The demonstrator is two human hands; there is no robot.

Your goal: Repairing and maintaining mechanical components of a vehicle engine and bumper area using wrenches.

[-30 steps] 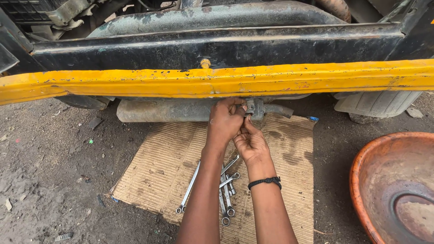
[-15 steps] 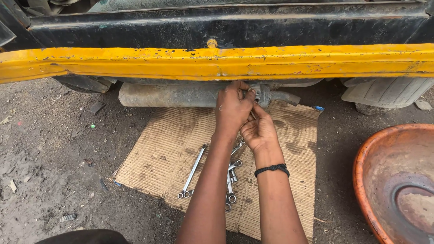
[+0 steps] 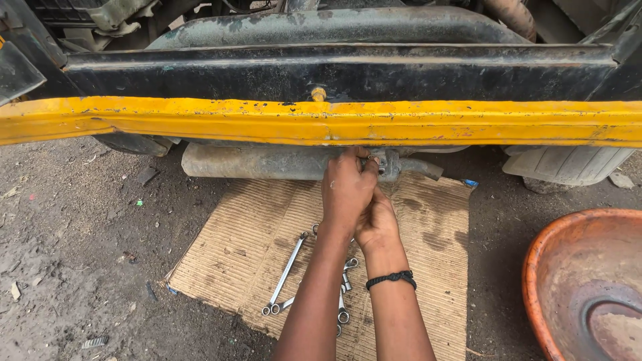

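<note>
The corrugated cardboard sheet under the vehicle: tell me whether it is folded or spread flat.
Spread flat. The brown corrugated cardboard sheet lies open on the dirt ground, with metal ring spanners lying level on top.

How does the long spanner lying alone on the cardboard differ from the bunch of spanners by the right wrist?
The long spanner lies by itself, fully in view, slanted from upper right to lower left. The bunch of spanners is piled together, crossing one another, and partly hidden behind the left forearm. The lone one looks longer than those in the pile. Both are bare grey metal with ring ends, and both rest untouched on the cardboard sheet.
</note>
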